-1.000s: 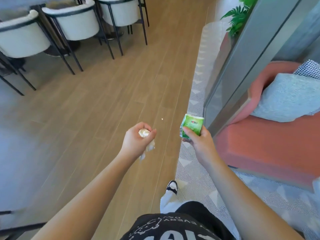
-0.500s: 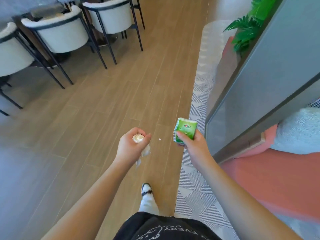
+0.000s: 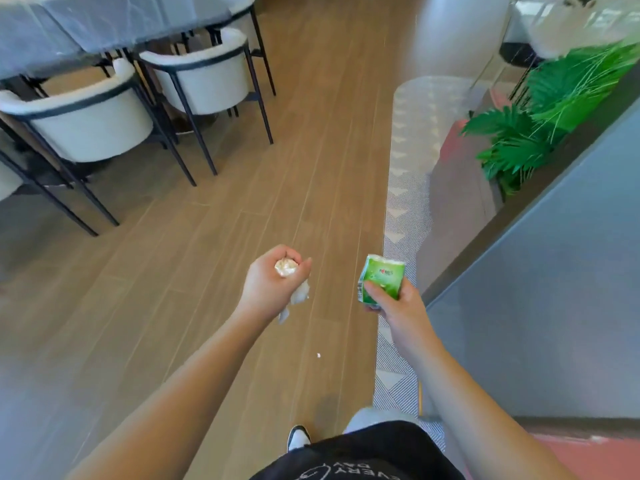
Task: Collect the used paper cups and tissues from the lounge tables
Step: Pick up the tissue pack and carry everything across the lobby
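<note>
Tissues [image 3: 286, 268], crumpled, sit inside our left hand [image 3: 268, 285], fingers curled round the wad above the wooden floor [image 3: 173, 271]; our right hand [image 3: 398, 306] pinches a green tissue pack [image 3: 382, 277] near the rug edge [image 3: 394, 237]. We judge both light, soft, compressible; enclose them whole. No cups are visible, and the table [image 3: 69, 22] is cropped and blurred.

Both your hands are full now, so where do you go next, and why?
Probably keep walking along the wooden floor. The left hand grips a crumpled tissue, the right hand a green tissue pack, and no bin is in sight.
</note>
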The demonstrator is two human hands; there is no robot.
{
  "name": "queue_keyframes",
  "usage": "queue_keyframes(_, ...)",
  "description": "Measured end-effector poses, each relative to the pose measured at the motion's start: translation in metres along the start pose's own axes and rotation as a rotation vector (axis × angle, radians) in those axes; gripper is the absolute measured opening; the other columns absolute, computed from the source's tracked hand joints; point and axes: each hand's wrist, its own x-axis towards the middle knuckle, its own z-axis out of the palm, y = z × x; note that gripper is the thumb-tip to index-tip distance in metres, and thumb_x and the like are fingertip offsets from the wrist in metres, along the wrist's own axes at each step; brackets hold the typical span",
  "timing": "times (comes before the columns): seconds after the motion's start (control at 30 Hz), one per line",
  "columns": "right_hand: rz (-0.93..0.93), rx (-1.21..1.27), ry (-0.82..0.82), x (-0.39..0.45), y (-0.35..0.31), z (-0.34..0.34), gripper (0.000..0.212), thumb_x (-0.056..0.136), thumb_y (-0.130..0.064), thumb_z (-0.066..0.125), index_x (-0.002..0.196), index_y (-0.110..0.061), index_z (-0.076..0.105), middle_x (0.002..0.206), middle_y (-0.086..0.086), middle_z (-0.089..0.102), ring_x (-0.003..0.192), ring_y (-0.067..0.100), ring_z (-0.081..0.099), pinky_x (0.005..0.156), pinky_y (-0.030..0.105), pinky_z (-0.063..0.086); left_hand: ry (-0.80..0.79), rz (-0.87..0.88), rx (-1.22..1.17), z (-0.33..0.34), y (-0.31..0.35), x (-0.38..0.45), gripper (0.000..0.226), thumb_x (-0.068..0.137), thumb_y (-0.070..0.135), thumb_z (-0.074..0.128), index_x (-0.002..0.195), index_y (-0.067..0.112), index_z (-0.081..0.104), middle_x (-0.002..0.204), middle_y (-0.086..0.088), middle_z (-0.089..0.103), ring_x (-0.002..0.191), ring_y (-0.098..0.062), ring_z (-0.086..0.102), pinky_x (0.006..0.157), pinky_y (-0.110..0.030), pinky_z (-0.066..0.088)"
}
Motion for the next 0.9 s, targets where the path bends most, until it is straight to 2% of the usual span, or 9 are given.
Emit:
queue_keyframes(0.13, -0.031, -0.022, -0.010, 0.078, -0.023, 0.010, 0.023, 0.090, -0.014, 0.073, 0.111, -0.023, 0.066, 0.098, -0.003, 0.078, 0.088, 0.016, 0.074, 0.067, 0.024, 0.057, -0.009, 0.028, -0.006, 0.015, 0.016, 0.081, 0.018, 0.089, 0.031, 0.075, 0.076, 0.026, 0.064, 0.076, -0.004, 0.070, 0.051, -0.009, 0.058, 0.044, -0.024, 0.044)
queue_keyframes(0.27, -0.069, -0.013, -0.021, 0.169, -0.049, 0.008, 0.024, 0.089, -0.020, 0.074, 0.111, -0.025, 0.067, 0.102, -0.002, 0.077, 0.092, 0.018, 0.074, 0.069, 0.025, 0.056, -0.012, 0.013, 0.005, 0.046, 0.026, 0.168, 0.017, 0.090, 0.029, 0.076, 0.080, 0.021, 0.064, 0.067, 0.011, 0.066, 0.056, -0.004, 0.057, 0.051, -0.019, 0.044)
queue_keyframes(0.37, -0.069, -0.008, -0.020, 0.236, -0.067, -0.006, 0.023, 0.090, -0.017, 0.073, 0.112, -0.023, 0.067, 0.100, -0.003, 0.077, 0.091, 0.017, 0.074, 0.069, 0.025, 0.056, -0.018, 0.011, -0.003, 0.071, 0.040, 0.232, 0.019, 0.089, 0.030, 0.076, 0.076, 0.026, 0.063, 0.067, 0.012, 0.067, 0.060, -0.005, 0.062, 0.053, -0.019, 0.047)
queue_keyframes(0.43, -0.046, 0.003, 0.003, 0.278, -0.080, -0.019, 0.024, 0.090, -0.015, 0.074, 0.113, -0.020, 0.066, 0.098, -0.003, 0.077, 0.089, 0.016, 0.073, 0.068, 0.025, 0.056, -0.019, -0.004, 0.001, 0.084, 0.051, 0.270, 0.020, 0.089, 0.031, 0.076, 0.074, 0.029, 0.063, 0.067, 0.010, 0.068, 0.060, -0.006, 0.063, 0.052, -0.021, 0.048)
queue_keyframes(0.53, -0.040, -0.002, 0.006, 0.344, -0.112, -0.031, 0.028, 0.090, -0.015, 0.073, 0.117, -0.016, 0.065, 0.099, 0.001, 0.077, 0.091, 0.020, 0.074, 0.069, 0.028, 0.057, -0.022, -0.024, 0.012, 0.097, 0.069, 0.324, 0.020, 0.090, 0.033, 0.075, 0.075, 0.030, 0.062, 0.065, 0.008, 0.068, 0.056, -0.008, 0.066, 0.043, -0.026, 0.047)
queue_keyframes(0.7, -0.042, 0.010, 0.004, 0.441, -0.145, -0.030, 0.023, 0.091, -0.011, 0.071, 0.112, -0.020, 0.066, 0.095, -0.004, 0.077, 0.084, 0.014, 0.074, 0.068, 0.025, 0.058, 0.005, -0.031, 0.019, 0.106, 0.084, 0.408, 0.021, 0.090, 0.033, 0.074, 0.074, 0.034, 0.062, 0.062, 0.011, 0.069, 0.051, -0.004, 0.066, 0.036, -0.022, 0.043)
queue_keyframes(0.83, 0.002, 0.012, -0.026, 0.513, -0.147, -0.012, 0.030, 0.091, -0.009, 0.070, 0.120, -0.011, 0.063, 0.098, 0.002, 0.075, 0.085, 0.018, 0.072, 0.065, 0.025, 0.056, 0.054, -0.046, 0.051, 0.101, 0.083, 0.487, 0.022, 0.089, 0.038, 0.076, 0.073, 0.036, 0.062, 0.063, 0.014, 0.068, 0.051, 0.000, 0.063, 0.043, -0.016, 0.044)
queue_keyframes(0.9, 0.017, 0.006, -0.029, 0.553, -0.150, 0.000, 0.031, 0.092, -0.010, 0.070, 0.121, -0.011, 0.062, 0.096, -0.001, 0.075, 0.083, 0.016, 0.073, 0.064, 0.025, 0.056, 0.061, -0.056, 0.053, 0.096, 0.081, 0.532, 0.022, 0.088, 0.038, 0.076, 0.072, 0.038, 0.061, 0.064, 0.016, 0.068, 0.055, 0.001, 0.065, 0.047, -0.012, 0.044)
